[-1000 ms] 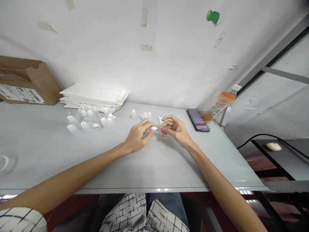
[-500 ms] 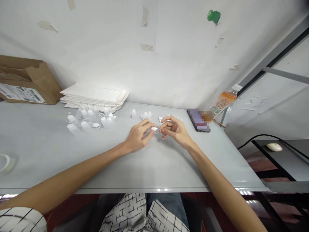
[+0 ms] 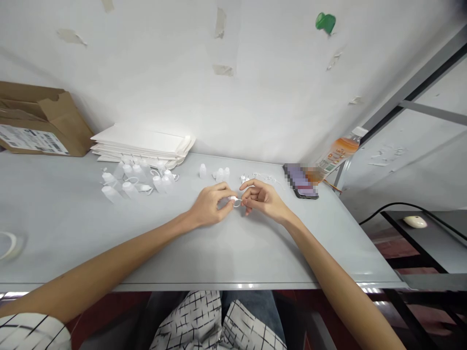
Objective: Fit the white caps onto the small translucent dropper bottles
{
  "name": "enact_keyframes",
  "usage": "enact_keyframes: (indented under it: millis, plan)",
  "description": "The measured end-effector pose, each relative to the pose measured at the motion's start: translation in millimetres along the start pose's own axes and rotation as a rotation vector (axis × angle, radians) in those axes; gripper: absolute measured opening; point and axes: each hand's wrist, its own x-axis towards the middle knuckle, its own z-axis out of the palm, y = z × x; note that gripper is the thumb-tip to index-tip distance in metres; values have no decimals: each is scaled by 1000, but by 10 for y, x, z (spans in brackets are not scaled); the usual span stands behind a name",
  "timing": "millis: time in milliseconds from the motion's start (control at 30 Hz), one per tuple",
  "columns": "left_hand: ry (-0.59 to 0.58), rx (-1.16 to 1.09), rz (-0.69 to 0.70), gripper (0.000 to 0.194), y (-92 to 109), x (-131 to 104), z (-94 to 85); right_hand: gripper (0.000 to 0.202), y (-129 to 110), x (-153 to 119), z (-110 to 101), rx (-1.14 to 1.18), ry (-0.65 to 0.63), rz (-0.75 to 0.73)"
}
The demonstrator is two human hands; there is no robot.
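My left hand (image 3: 210, 205) is closed around a small white dropper bottle (image 3: 232, 198), its tip pointing right and its body mostly hidden by the fingers. With thumb and forefinger, my right hand (image 3: 265, 200) pinches something thin at the bottle's tip. A thin white strap (image 3: 237, 204) curves in a loop between the two hands. Behind them stand one small bottle (image 3: 203, 171) and a few more small bottles (image 3: 221, 175). Small white caps (image 3: 244, 179) and thin straps (image 3: 264, 177) lie beyond my right hand.
Several translucent bottles with caps (image 3: 129, 188) stand at the left, before a stack of white envelopes (image 3: 142, 141). A cardboard box (image 3: 73, 124) is further left, near a tape roll (image 3: 7, 244). At the right are a phone (image 3: 301, 181) and a drink bottle (image 3: 341, 150).
The dropper bottle has tilted or dropped slightly between my fingers, and less of its body shows. The strap's loop now hangs more openly below the tip. Both hands stay nearly in place.
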Motion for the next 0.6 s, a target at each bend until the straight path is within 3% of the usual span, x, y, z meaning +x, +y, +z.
enact_keyframes:
  millis: [400, 600]
  plan:
    - [-134, -107, 18, 21, -11, 5, -18, 19, 22, -14, 10, -15, -124, 87]
    - [-129, -137, 25, 22, 2, -4, -3, 22, 44, -11, 17, 18, -150, 83]
